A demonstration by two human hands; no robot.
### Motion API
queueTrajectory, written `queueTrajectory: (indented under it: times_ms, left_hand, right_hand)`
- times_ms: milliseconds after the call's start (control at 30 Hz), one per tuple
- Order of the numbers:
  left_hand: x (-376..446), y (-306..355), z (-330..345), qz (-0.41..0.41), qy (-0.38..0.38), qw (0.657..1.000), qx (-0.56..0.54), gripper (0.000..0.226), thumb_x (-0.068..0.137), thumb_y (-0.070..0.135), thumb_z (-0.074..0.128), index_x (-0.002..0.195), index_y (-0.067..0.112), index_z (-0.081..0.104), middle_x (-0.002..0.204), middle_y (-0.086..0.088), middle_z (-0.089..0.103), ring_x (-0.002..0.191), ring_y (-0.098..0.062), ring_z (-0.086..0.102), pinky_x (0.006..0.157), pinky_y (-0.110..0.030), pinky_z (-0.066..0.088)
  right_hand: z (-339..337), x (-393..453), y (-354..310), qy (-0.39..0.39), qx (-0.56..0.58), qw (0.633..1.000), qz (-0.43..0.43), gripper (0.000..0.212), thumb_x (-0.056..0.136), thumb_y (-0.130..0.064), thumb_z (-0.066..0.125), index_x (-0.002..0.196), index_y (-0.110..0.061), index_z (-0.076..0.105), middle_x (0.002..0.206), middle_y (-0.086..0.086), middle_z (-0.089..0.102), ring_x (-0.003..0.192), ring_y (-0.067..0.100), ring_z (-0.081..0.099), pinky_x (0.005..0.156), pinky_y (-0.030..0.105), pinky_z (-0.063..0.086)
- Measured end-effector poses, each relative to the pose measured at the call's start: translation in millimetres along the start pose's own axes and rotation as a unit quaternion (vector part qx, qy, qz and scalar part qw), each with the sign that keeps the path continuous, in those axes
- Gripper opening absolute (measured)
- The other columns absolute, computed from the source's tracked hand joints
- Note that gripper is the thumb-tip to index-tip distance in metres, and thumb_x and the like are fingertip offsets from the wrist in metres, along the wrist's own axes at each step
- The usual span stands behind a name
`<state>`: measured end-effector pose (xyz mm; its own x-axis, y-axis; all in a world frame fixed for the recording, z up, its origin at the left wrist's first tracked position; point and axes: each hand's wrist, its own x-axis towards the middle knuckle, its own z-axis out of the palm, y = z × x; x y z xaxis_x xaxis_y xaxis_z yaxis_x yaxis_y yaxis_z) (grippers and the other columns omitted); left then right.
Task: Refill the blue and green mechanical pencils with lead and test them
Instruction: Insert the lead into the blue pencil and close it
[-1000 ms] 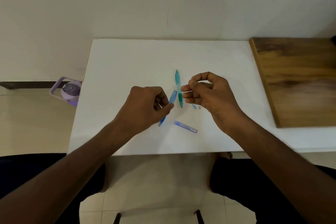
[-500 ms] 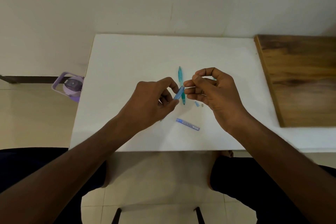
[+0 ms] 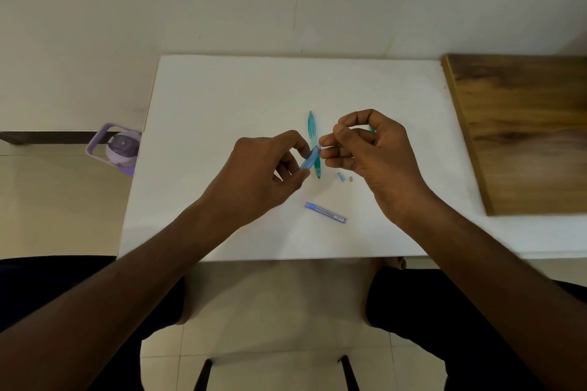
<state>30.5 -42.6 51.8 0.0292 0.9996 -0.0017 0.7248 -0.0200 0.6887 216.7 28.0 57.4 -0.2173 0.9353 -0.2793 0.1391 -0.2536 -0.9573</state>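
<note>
Both forearms reach in over the tabletop (image 3: pixel 222 98). Lead case (image 3: pixel 325 211) lies nearest, below the hands. Left hand (image 3: pixel 254 174) grips the blue pencil (image 3: pixel 309 158), tilted up. Right hand (image 3: pixel 371 149) pinches something thin at its end. Green pencil (image 3: pixel 313 133) lies between them, behind.

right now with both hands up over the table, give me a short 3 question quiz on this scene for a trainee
1. True or false: the green pencil lies on the white table.
2. Which hand has the blue pencil in its grip?
A. left hand
B. right hand
C. neither
3. Fill in: the lead case lies on the table, nearer the person than the ____ pencil.

Key:
1. True.
2. A; the right hand pinches something too thin to identify at the pencil's upper end.
3. green
</note>
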Motion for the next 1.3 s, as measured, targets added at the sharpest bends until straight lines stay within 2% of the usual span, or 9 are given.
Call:
queueTrajectory:
  times_ms: [133,300,467,633,767,900,1033,1200,1300]
  left_hand:
    - [0,0,-1,0.001,-0.001,1.000,0.002,0.031,0.095,0.030,0.078,0.120,0.016,0.069,0.094,0.000,0.077,0.080,-0.020,0.074,0.084,-0.036,0.065]
    - [0,-2,0,0.025,0.016,1.000,0.003,0.029,0.095,0.031,0.079,0.119,0.016,0.070,0.091,0.002,0.077,0.077,-0.018,0.074,0.080,-0.036,0.066]
    - [-1,-7,-2,0.041,0.045,0.998,-0.035,0.024,0.094,0.030,0.080,0.113,0.021,0.069,0.081,0.010,0.074,0.076,-0.010,0.074,0.073,-0.013,0.060]
    - [-2,-4,-9,0.026,0.067,0.994,-0.077,0.023,0.094,0.038,0.078,0.112,0.027,0.067,0.078,0.022,0.067,0.085,-0.001,0.070,0.069,-0.001,0.052]
    - [-4,0,-15,0.014,0.088,0.991,-0.103,0.021,0.095,0.039,0.077,0.111,0.029,0.068,0.080,0.018,0.071,0.087,-0.003,0.071,0.068,-0.005,0.054]
    - [-4,1,-18,0.002,0.096,0.988,-0.121,0.020,0.097,0.038,0.076,0.112,0.027,0.069,0.080,0.015,0.073,0.086,-0.004,0.072,0.068,-0.009,0.057]
    - [-5,-3,-20,-0.018,0.091,0.987,-0.131,0.015,0.100,0.037,0.070,0.113,0.029,0.067,0.082,0.015,0.072,0.089,-0.003,0.070,0.067,-0.009,0.056]
    - [-11,-13,-17,-0.052,0.061,0.982,-0.173,0.005,0.106,0.021,0.059,0.102,0.018,0.061,0.083,0.007,0.069,0.075,-0.008,0.073,0.067,-0.012,0.054]
    - [-9,-15,-13,-0.090,0.033,0.974,-0.207,0.009,0.107,0.014,0.053,0.101,0.017,0.059,0.082,0.000,0.068,0.066,-0.010,0.069,0.064,-0.018,0.058]
  right_hand:
    - [0,1,1,-0.004,-0.025,1.000,-0.015,0.013,0.100,-0.021,0.071,0.108,-0.011,0.066,0.090,0.001,0.083,0.081,0.021,0.081,0.075,0.030,0.066]
    - [-1,0,3,-0.027,-0.178,0.976,-0.119,0.011,0.098,-0.021,0.074,0.105,-0.013,0.071,0.096,-0.003,0.082,0.081,0.012,0.080,0.075,0.027,0.065]
    - [1,1,-6,-0.058,-0.196,0.968,-0.144,0.005,0.099,-0.021,0.073,0.103,-0.019,0.075,0.095,-0.003,0.082,0.081,0.012,0.080,0.078,0.033,0.067]
    - [6,-1,-21,-0.031,-0.204,0.959,-0.192,0.021,0.098,-0.025,0.075,0.118,-0.020,0.072,0.089,-0.007,0.082,0.077,0.008,0.079,0.081,0.034,0.066]
    - [10,-5,-27,-0.008,-0.194,0.955,-0.224,0.028,0.098,-0.026,0.074,0.125,-0.018,0.070,0.091,-0.007,0.082,0.078,0.007,0.079,0.079,0.027,0.065]
    - [11,-8,-26,-0.029,-0.231,0.940,-0.251,0.021,0.101,-0.024,0.070,0.121,-0.018,0.076,0.097,-0.005,0.081,0.085,0.010,0.079,0.082,0.032,0.066]
    - [-10,-3,-21,-0.007,-0.271,0.935,-0.230,0.023,0.101,-0.032,0.069,0.123,-0.026,0.075,0.095,-0.012,0.080,0.084,0.004,0.077,0.080,0.019,0.062]
    - [-39,8,21,-0.052,-0.549,0.823,-0.134,0.014,0.094,-0.027,0.078,0.105,-0.019,0.081,0.088,-0.004,0.077,0.073,0.006,0.065,0.088,0.021,0.056]
    - [-38,12,35,-0.059,-0.561,0.820,-0.100,0.015,0.092,-0.027,0.080,0.104,-0.018,0.081,0.087,0.000,0.075,0.075,0.010,0.064,0.092,0.026,0.057]
